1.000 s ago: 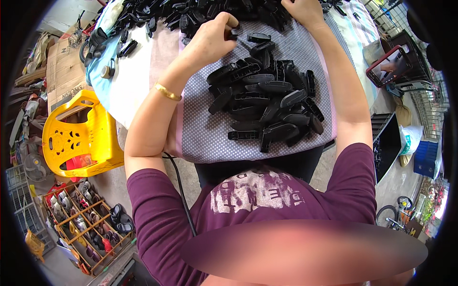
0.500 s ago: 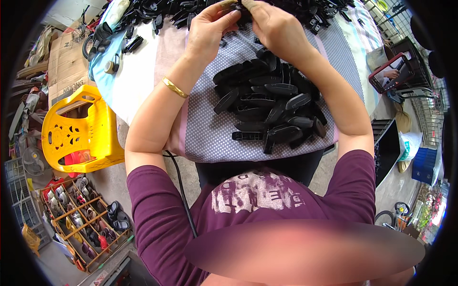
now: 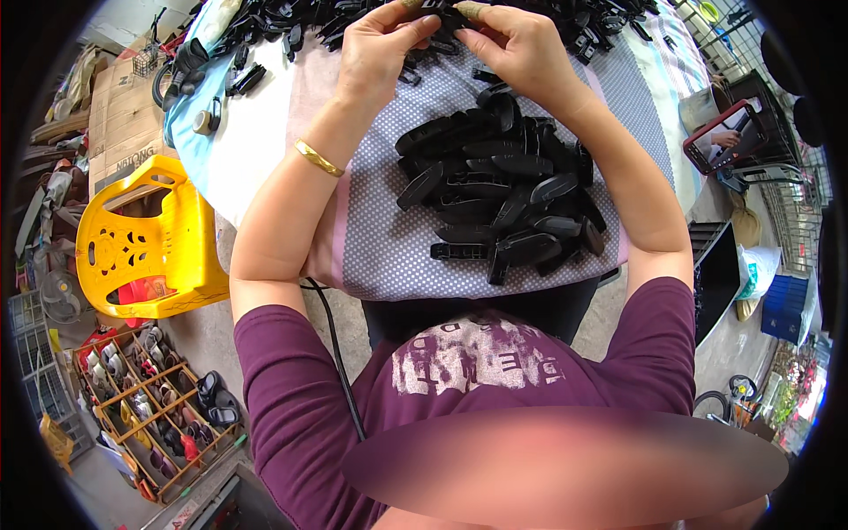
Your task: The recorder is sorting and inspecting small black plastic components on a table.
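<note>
A table [image 3: 380, 256] spread with patterned cloths takes up the middle, its dotted grey-and-white cloth nearest the person, whose purple short sleeves reach toward it from the near side. To the left of the table stands a yellow plastic chair [image 3: 185, 256] with cut-outs in its back, and a brown cardboard sheet [image 3: 128, 115] lies left of the table's farther part. Across the table's far side spreads a dense heap of black plastic parts [image 3: 601, 22], running out of view at the top. A smaller pile of similar elongated parts [image 3: 521, 165] rests on the table's near half, overlapping at various angles. Above the table, toward its far side, the left hand [image 3: 375, 53] and right hand [image 3: 526, 57] are near each other. A phone in a red frame [image 3: 724, 137] is propped just to the right of the table. A gold bangle [image 3: 319, 158] circles the left wrist over the table. Smallest is the black part [image 3: 444, 14] between the hands above the table's far side: the left thumb and forefinger pinch it, while I cannot tell whether the right fingertips grip it or only touch it.
</note>
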`<control>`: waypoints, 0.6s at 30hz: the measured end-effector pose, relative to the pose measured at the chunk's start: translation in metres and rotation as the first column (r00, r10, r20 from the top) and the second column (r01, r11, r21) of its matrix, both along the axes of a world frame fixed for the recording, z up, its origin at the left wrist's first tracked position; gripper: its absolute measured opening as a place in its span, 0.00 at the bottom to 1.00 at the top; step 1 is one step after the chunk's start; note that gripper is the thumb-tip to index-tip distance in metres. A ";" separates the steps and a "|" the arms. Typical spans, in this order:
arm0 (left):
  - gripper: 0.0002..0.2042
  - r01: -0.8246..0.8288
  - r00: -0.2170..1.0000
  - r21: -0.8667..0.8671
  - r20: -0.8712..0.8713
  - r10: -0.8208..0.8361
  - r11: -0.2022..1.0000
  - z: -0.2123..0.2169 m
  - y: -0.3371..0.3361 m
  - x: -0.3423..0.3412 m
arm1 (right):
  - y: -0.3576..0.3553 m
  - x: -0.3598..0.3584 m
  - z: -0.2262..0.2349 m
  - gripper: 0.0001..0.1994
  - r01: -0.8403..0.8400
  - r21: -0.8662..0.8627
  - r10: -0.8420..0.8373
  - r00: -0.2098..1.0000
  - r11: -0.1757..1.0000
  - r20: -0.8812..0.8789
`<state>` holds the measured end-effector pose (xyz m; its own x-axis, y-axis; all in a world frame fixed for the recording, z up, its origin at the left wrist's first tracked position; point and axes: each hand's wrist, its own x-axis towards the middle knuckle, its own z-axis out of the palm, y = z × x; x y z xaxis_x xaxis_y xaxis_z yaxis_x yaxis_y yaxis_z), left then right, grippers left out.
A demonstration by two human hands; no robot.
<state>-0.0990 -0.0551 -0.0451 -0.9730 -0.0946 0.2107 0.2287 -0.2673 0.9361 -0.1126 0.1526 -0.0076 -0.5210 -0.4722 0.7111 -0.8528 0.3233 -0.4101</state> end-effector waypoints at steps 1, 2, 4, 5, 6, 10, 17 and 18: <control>0.18 0.001 1.000 -0.007 0.016 -0.001 1.000 0.002 -0.002 0.001 | -0.001 0.003 0.001 0.16 -0.016 -0.042 0.018 0.999 0.999 0.032; 0.18 -0.001 1.000 -0.008 0.016 0.001 1.000 -0.001 -0.006 -0.002 | -0.003 0.004 0.002 0.16 -0.031 -0.085 0.037 0.997 0.996 0.063; 0.18 0.455 0.839 0.199 -0.422 -0.343 0.868 0.001 -0.009 -0.005 | -0.011 0.005 -0.002 0.16 -0.131 -0.219 0.125 0.991 0.967 -0.040; 0.18 0.454 0.839 0.198 -0.423 -0.342 0.869 0.001 -0.011 -0.003 | -0.015 0.005 -0.004 0.16 -0.237 -0.336 0.195 0.969 0.912 -0.152; 0.18 0.236 0.957 0.118 -0.199 -0.210 0.965 0.012 -0.002 0.004 | -0.012 0.002 -0.008 0.16 -0.228 -0.333 0.187 0.971 0.915 -0.150; 0.18 0.004 1.000 -0.032 -0.004 -0.004 0.999 0.022 0.007 0.018 | -0.009 0.009 0.004 0.15 -0.097 -0.193 0.095 0.995 0.976 -0.018; 0.15 0.011 0.999 0.033 -0.053 -0.009 0.999 0.029 0.021 0.028 | -0.014 0.016 0.006 0.14 0.017 -0.212 0.029 0.976 0.977 0.214; 0.15 0.013 0.999 0.033 -0.053 -0.011 0.999 0.028 0.019 0.027 | -0.012 0.010 0.004 0.14 0.019 -0.212 0.028 0.977 0.977 0.214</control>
<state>-0.0717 -0.0365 -0.0171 -0.9617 -0.0910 0.2584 0.2739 -0.3015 0.9133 -0.1024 0.1408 -0.0031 -0.6701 -0.3261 0.6668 -0.7388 0.2061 -0.6417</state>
